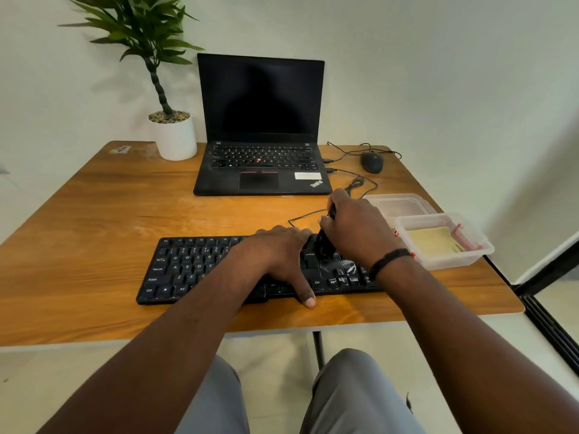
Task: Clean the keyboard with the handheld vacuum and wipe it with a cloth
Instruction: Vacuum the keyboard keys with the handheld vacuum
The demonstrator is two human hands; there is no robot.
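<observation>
A black keyboard (188, 267) lies near the front edge of the wooden table (94, 214). My left hand (279, 258) rests flat on its middle, fingers straight, thumb over the front edge. My right hand (357, 227) grips a small black handheld vacuum (324, 245), held upright with its nozzle down on the keys right of centre. White dusty smears show on the keys at the right end. A beige cloth (434, 242) lies in a clear plastic container (451, 261) to the right of the keyboard.
An open black laptop (261, 164) stands behind the keyboard, a potted plant (174, 136) at the back left, a black mouse (372, 161) with cable at the back right. A clear lid (398, 205) lies behind the container. The table's right edge is close.
</observation>
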